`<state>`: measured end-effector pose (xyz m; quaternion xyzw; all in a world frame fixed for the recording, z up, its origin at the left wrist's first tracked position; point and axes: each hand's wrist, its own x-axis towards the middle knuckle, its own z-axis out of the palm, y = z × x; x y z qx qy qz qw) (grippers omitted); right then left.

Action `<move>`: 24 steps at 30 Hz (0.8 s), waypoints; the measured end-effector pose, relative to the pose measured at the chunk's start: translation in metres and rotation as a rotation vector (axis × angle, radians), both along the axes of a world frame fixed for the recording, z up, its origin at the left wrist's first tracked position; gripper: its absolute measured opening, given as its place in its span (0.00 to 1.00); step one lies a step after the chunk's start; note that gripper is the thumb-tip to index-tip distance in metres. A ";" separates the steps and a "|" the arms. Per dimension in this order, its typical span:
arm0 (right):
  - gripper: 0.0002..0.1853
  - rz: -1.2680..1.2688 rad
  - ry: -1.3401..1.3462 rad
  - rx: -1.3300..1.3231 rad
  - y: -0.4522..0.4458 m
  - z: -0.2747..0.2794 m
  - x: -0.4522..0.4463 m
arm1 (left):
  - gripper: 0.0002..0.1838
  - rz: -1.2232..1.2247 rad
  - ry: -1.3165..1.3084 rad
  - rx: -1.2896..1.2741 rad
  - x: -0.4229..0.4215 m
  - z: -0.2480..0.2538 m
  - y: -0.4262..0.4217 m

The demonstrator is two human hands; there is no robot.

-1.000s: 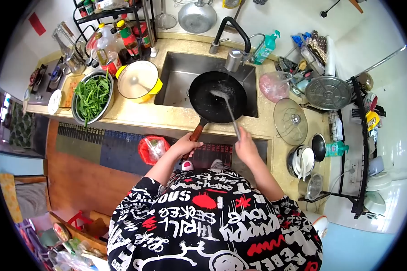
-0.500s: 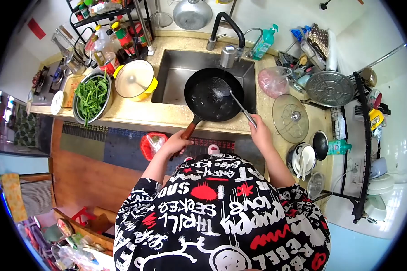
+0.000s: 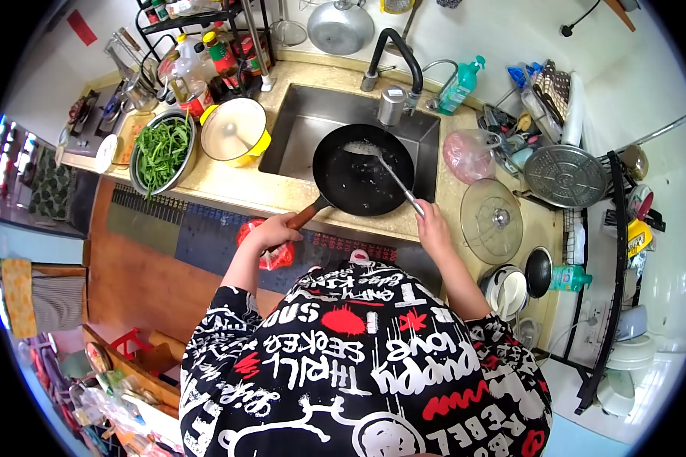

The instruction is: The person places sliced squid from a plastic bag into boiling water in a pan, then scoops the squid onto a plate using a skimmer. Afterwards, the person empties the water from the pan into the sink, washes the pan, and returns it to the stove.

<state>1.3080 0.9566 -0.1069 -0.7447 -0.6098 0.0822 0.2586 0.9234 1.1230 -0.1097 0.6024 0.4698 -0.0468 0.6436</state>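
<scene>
A black wok [image 3: 358, 186] is held over the front of the steel sink [image 3: 293, 129]. My left hand [image 3: 273, 231] is wrapped round its wooden handle [image 3: 309, 213], near the counter's front edge. In my right hand [image 3: 432, 226] is the metal handle of a spatula [image 3: 395, 177]; its flat head lies inside the wok, toward the far side, among whitish wet specks. Above the sink's back edge rises a black faucet [image 3: 395, 38], with a silver cylinder at its outlet.
Left of the sink are a yellow pot [image 3: 244, 145] and a bowl of leafy greens [image 3: 162, 152]. On the right lie a glass lid [image 3: 480, 221], a pink bag [image 3: 465, 156], stacked bowls and a dish rack [image 3: 617, 251]. A red bag [image 3: 276, 257] is below the counter.
The spatula head has moved to the wok's far side. My left hand and the wok's handle have swung to the left. The camera view has shifted slightly.
</scene>
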 end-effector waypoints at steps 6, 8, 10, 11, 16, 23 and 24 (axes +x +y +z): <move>0.19 0.042 -0.003 -0.087 -0.004 -0.008 -0.001 | 0.24 -0.103 0.094 0.142 0.002 0.020 0.002; 0.19 0.037 0.028 -0.095 -0.005 -0.011 0.000 | 0.27 -0.116 0.133 0.150 0.005 0.022 0.001; 0.18 0.034 0.070 -0.091 -0.007 -0.010 0.000 | 0.32 -0.065 0.108 0.115 0.006 0.019 -0.001; 0.18 0.034 0.089 -0.090 -0.006 -0.008 0.000 | 0.34 -0.049 0.099 0.119 0.004 0.014 -0.002; 0.15 0.019 0.115 -0.077 -0.002 -0.006 0.002 | 0.36 -0.054 0.106 0.153 0.001 -0.001 -0.002; 0.14 0.007 0.109 -0.110 0.007 -0.002 0.014 | 0.24 -0.190 0.315 0.328 0.016 0.001 0.008; 0.14 0.002 0.110 -0.119 0.009 0.000 0.014 | 0.23 -0.184 0.365 0.413 0.021 0.003 0.008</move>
